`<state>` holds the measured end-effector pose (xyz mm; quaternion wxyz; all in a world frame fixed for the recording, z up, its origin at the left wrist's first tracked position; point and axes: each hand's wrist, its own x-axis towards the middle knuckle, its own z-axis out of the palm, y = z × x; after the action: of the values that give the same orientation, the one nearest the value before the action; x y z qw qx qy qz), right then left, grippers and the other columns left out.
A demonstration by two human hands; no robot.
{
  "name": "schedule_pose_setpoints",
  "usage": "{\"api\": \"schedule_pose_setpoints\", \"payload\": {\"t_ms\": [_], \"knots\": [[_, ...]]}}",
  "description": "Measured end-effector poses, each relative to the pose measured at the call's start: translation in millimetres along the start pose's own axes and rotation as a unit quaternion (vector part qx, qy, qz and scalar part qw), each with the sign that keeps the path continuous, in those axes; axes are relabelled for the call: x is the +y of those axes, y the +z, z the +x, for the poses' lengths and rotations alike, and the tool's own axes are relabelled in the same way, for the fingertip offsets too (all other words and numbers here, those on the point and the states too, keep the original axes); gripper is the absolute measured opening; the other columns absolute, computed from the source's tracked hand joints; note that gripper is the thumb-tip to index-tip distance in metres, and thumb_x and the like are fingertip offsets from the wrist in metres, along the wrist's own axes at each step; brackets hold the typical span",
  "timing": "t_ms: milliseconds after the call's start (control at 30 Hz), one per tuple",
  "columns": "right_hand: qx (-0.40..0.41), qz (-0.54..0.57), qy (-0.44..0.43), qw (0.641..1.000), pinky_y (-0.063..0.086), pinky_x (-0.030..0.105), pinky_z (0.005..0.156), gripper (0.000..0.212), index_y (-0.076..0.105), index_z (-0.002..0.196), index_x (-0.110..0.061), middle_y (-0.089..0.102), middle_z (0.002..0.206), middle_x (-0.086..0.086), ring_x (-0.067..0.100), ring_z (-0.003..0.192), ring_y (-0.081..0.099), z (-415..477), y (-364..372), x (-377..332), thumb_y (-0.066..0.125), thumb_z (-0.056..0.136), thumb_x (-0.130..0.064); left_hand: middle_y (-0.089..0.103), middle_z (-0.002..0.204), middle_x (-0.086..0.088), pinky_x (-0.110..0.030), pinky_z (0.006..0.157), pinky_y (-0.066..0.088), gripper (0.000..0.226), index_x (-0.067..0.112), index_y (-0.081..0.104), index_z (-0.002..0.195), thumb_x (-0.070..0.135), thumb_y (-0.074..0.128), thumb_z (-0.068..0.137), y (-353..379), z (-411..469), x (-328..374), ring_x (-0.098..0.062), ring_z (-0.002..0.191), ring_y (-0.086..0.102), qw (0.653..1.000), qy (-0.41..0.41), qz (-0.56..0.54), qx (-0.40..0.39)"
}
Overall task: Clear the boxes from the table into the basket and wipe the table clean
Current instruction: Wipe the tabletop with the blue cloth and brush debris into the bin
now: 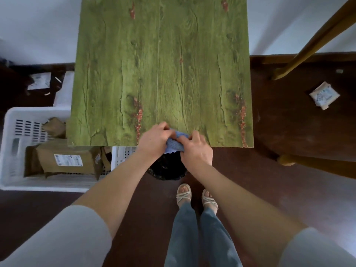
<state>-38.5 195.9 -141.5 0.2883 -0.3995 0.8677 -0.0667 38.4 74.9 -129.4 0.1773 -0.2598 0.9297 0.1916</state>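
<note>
A green wood-grain table (163, 64) fills the upper middle of the head view. At its near edge both hands hold a blue cloth (176, 142). My left hand (156, 140) grips the cloth's left side, my right hand (196, 149) pinches its right side. The cloth is bunched between them, partly over the table's edge. A white slotted basket (11, 149) stands on the floor at the table's left, with brown cardboard boxes (65, 160) inside it. No box shows on the tabletop.
A black bag-lined bin (167, 168) sits under the near table edge, below the hands. A white packet (324, 95) lies on the dark floor at right, another (39, 80) at left. Wooden furniture legs (316, 39) stand at right. My sandalled feet (196, 196) are near the bin.
</note>
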Motion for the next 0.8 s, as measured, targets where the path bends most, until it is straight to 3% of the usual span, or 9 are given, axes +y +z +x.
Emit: {"api": "schedule_pose_setpoints", "payload": {"t_ms": [133,200,300,367,500,567,667,733,800], "knots": [[-0.153,-0.021,-0.071,0.985,0.041,0.034,0.078,0.034,0.056,0.121,-0.035,0.050,0.115,0.004,0.028,0.108,0.055,9,-10,-35,0.049,0.089,-0.023,0.052,0.104,0.001,-0.033,0.067,0.045,0.026,0.028,0.066,0.104,0.014,0.056,0.084,-9,-25,-29,-0.020,0.099,0.053,0.993,-0.074,0.018,-0.086],[-0.123,-0.019,-0.100,0.987,0.038,0.033,0.081,0.033,0.058,0.118,-0.035,0.053,0.111,0.003,0.026,0.106,0.056,15,-22,-39,0.049,0.089,-0.025,0.054,0.099,0.001,-0.032,0.065,0.048,0.023,0.024,0.066,0.101,0.015,0.055,0.083,-20,-26,-35,-0.021,0.095,0.055,0.996,-0.080,0.010,-0.048],[0.009,0.033,-0.087,0.996,0.038,0.033,0.087,0.038,0.058,0.124,-0.034,0.051,0.113,0.005,0.025,0.108,0.050,38,-42,-36,0.052,0.088,-0.023,0.054,0.100,-0.003,-0.033,0.068,0.045,0.022,0.020,0.065,0.104,0.015,0.053,0.085,-40,-4,-37,-0.023,0.096,0.052,0.993,-0.087,-0.032,0.070],[0.034,0.028,-0.059,0.997,0.039,0.033,0.089,0.039,0.057,0.125,-0.035,0.048,0.119,0.005,0.025,0.113,0.045,59,-49,-33,0.052,0.090,-0.019,0.052,0.107,-0.005,-0.033,0.072,0.044,0.028,0.021,0.064,0.112,0.015,0.050,0.089,-48,14,-33,-0.023,0.101,0.051,0.990,-0.095,-0.056,0.084],[-0.033,-0.018,-0.021,0.999,0.036,0.033,0.095,0.040,0.056,0.125,-0.037,0.040,0.129,0.002,0.026,0.121,0.037,71,-38,-31,0.049,0.091,-0.016,0.047,0.126,-0.004,-0.036,0.090,0.045,0.043,0.027,0.056,0.126,0.021,0.062,0.084,-32,22,-37,-0.024,0.113,0.052,0.993,-0.116,-0.038,0.000],[-0.040,-0.011,-0.038,0.998,0.038,0.034,0.095,0.039,0.057,0.124,-0.039,0.043,0.126,0.000,0.024,0.120,0.039,57,-22,-33,0.050,0.091,-0.021,0.048,0.119,-0.005,-0.033,0.081,0.045,0.037,0.026,0.059,0.117,0.023,0.066,0.080,-19,10,-43,-0.025,0.106,0.055,0.992,-0.127,-0.005,-0.009],[-0.104,0.009,-0.064,0.992,0.042,0.032,0.083,0.034,0.061,0.117,-0.040,0.050,0.113,-0.002,0.021,0.110,0.049,31,-7,-44,0.051,0.087,-0.025,0.055,0.107,-0.002,-0.028,0.068,0.041,0.023,0.026,0.063,0.102,0.017,0.061,0.081,-16,-14,-52,-0.024,0.097,0.060,0.990,-0.119,0.037,-0.060],[-0.176,-0.011,-0.082,0.981,0.042,0.029,0.070,0.025,0.066,0.104,-0.034,0.056,0.101,-0.001,0.024,0.099,0.058,26,-6,-53,0.052,0.084,-0.027,0.063,0.105,0.001,-0.027,0.067,0.042,0.027,0.028,0.066,0.103,0.016,0.059,0.079,-23,-21,-57,-0.023,0.096,0.062,0.984,-0.088,0.057,-0.142],[-0.192,-0.038,-0.113,0.974,0.041,0.028,0.064,0.018,0.065,0.093,-0.029,0.058,0.093,0.000,0.027,0.091,0.061,27,-13,-58,0.051,0.081,-0.026,0.065,0.101,0.001,-0.027,0.066,0.046,0.029,0.027,0.065,0.106,0.020,0.060,0.079,-31,-24,-59,-0.021,0.094,0.063,0.977,-0.073,0.062,-0.189]]}}
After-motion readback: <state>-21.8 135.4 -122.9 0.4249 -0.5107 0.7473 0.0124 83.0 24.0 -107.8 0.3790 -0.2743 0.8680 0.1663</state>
